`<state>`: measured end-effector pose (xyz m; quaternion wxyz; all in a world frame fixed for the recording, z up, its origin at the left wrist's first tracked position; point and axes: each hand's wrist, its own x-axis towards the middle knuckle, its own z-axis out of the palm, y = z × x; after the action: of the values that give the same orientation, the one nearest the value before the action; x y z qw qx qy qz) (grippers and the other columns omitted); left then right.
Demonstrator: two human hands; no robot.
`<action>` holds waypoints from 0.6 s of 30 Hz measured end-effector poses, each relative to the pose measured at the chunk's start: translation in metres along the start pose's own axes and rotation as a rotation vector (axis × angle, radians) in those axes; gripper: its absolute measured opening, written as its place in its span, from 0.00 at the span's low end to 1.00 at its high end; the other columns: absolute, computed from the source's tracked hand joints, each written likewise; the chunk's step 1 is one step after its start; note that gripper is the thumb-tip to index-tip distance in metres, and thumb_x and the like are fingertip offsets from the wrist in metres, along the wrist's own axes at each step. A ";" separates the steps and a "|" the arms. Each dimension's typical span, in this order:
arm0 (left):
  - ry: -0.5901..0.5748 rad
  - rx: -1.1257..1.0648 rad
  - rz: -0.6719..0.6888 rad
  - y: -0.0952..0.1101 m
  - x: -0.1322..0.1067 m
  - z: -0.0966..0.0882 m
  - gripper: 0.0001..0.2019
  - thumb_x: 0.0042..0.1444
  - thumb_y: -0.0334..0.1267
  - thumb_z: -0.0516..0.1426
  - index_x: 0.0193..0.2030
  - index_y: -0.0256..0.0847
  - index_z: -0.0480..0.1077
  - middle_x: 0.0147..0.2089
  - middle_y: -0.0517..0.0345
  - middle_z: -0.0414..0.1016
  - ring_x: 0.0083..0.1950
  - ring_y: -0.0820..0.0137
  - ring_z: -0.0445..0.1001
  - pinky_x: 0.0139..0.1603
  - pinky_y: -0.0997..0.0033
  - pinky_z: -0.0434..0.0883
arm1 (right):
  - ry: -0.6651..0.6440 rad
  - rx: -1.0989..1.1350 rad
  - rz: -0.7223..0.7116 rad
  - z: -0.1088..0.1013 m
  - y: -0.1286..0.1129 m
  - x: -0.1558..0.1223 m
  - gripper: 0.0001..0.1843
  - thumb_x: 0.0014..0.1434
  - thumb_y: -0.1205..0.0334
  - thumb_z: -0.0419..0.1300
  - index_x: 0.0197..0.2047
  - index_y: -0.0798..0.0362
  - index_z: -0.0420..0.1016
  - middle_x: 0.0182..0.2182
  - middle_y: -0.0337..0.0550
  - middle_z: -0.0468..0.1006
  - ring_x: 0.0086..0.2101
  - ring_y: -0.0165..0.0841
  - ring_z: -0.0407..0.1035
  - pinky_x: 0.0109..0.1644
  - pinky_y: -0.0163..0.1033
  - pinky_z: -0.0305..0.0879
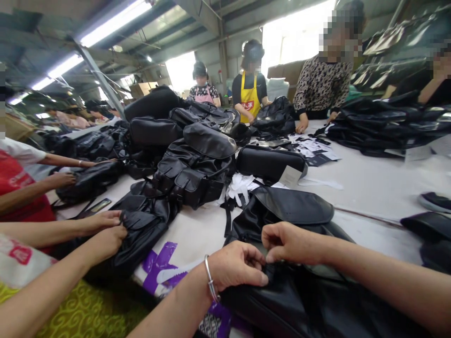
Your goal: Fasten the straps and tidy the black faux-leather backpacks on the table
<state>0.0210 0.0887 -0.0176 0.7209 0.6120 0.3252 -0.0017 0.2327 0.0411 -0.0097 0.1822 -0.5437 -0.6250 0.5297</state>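
A black leather-look backpack (299,300) lies in front of me at the table's near edge, its flap (299,206) folded back away from me. My left hand (239,267), with a silver bangle at the wrist, has thumb and fingers closed on the bag's dark edge. Just to its right, my right hand (287,241) is curled in a pinch at the same spot. The fingertips of both hands nearly meet. Whatever small part the right fingers pinch is hidden by them.
Beside me on the left, a co-worker's hands (109,227) work on another black bag (144,225). More black backpacks (193,164) are piled mid-table. White paper pieces (241,188) and purple tape (160,265) lie nearby. Other people stand across the table (373,183).
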 end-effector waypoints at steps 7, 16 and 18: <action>0.013 0.147 0.033 0.002 -0.003 -0.001 0.21 0.37 0.42 0.70 0.40 0.36 0.76 0.32 0.63 0.70 0.32 0.77 0.65 0.34 0.76 0.63 | -0.134 0.169 -0.007 -0.002 0.005 -0.004 0.24 0.52 0.40 0.66 0.34 0.54 0.68 0.20 0.31 0.66 0.19 0.25 0.60 0.20 0.29 0.54; 0.211 1.068 0.686 0.016 -0.024 0.005 0.13 0.56 0.48 0.62 0.38 0.40 0.72 0.37 0.59 0.74 0.37 0.72 0.72 0.35 0.73 0.67 | -0.200 0.241 0.010 -0.008 0.013 -0.005 0.22 0.57 0.43 0.64 0.40 0.55 0.72 0.23 0.35 0.70 0.19 0.25 0.63 0.23 0.30 0.58; 0.150 1.431 0.923 0.022 -0.028 0.008 0.12 0.65 0.43 0.53 0.35 0.40 0.72 0.37 0.58 0.74 0.37 0.70 0.73 0.33 0.70 0.66 | -0.172 0.174 -0.019 -0.003 0.016 -0.005 0.23 0.58 0.41 0.62 0.41 0.55 0.74 0.27 0.38 0.73 0.23 0.28 0.66 0.25 0.31 0.62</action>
<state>0.0117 0.0760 0.0149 0.0660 0.9895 0.0108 0.1279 0.2448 0.0354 -0.0203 0.1796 -0.4724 -0.5951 0.6249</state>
